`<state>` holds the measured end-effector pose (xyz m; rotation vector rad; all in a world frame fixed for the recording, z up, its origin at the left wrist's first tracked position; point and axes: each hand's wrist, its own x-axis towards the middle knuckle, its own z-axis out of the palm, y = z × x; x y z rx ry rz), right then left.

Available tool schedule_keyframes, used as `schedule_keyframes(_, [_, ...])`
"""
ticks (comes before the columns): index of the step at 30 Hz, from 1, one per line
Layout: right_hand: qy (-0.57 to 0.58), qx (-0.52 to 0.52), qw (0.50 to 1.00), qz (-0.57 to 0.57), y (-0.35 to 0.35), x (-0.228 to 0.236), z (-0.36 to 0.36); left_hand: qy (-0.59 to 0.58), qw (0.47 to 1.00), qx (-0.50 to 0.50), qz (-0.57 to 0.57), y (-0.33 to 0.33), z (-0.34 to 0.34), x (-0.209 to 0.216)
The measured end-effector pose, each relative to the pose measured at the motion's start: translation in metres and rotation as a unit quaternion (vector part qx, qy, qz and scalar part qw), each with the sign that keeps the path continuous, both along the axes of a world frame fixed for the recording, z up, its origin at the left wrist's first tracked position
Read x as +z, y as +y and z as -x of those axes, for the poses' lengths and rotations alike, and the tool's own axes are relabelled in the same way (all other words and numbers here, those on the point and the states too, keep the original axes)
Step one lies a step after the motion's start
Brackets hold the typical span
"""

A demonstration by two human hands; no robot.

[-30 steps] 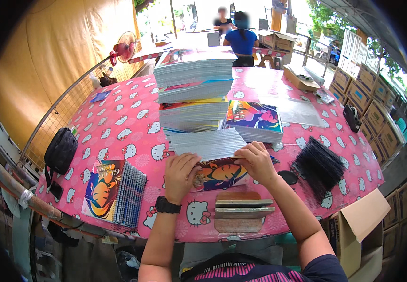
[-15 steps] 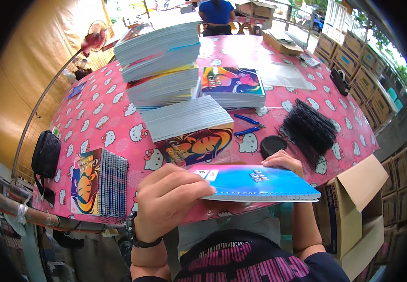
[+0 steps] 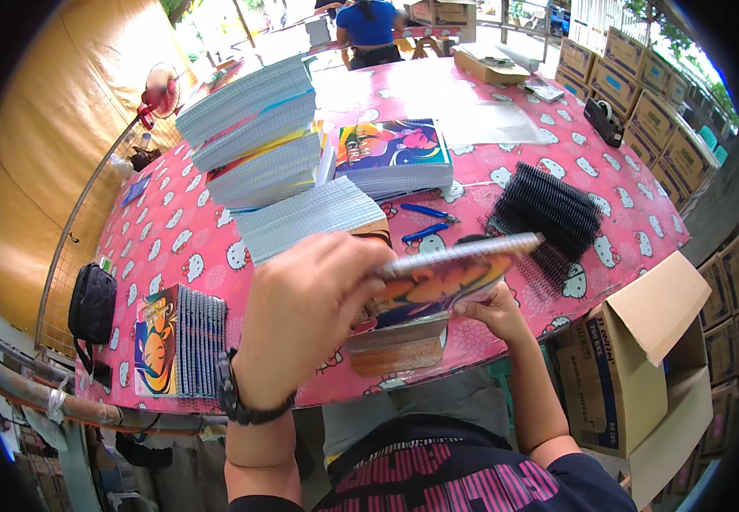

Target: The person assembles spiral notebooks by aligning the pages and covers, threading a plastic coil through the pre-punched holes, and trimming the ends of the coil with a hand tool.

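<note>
My left hand [image 3: 314,294], a dark watch on its wrist, grips the left end of a notebook [image 3: 455,282], which is tilted up with its orange and purple illustrated cover toward me and its perforated page edge on top. Thumb and fingers of my right hand [image 3: 493,311] pinch its lower right edge. Beneath it, a brown wooden board [image 3: 397,352] lies at the table's near edge. Just behind my left hand is a pile of unbound notebooks [image 3: 310,220]. Black plastic spiral coils [image 3: 553,213] lie in a heap to the right, near blue-handled cutters [image 3: 427,222].
Tall notebook stacks [image 3: 254,141] and a shorter one [image 3: 395,158] stand farther back. Coil-bound notebooks [image 3: 182,341] sit at left beside a black bag [image 3: 92,300]. An open carton [image 3: 617,375] stands at the table's right. Someone in blue [image 3: 371,26] sits beyond the pink table.
The notebook has been turned from lying flat, blue side up, to tilted with its illustrated cover toward me. My left hand rose; my right hand moved from its far edge to its lower right.
</note>
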<state>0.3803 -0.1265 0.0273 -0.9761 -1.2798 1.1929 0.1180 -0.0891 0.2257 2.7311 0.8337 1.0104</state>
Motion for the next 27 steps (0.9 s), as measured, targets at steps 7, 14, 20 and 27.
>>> schedule_keyframes(7, [-0.113, 0.000, 0.993, -0.036, 0.001, -0.006, -0.005, 0.009, 0.994, 0.009, 0.106, 0.005, 0.006, -0.016])
schedule_keyframes(14, [0.003, -0.017, 0.990, -0.143, -0.006, -0.022, 0.052, -0.388, 0.901, 0.079, 0.179, 0.003, 0.071, -0.172])
schedule_keyframes(20, [-0.142, 0.007, 0.977, -0.161, -0.021, -0.049, 0.077, -0.484, 0.804, 0.035, 0.344, -0.024, 0.072, -0.201])
schedule_keyframes(27, [-0.326, -0.135, 0.927, -0.124, 0.016, -0.024, -0.027, -0.499, 0.792, 0.115, 0.332, -0.028, 0.086, -0.179])
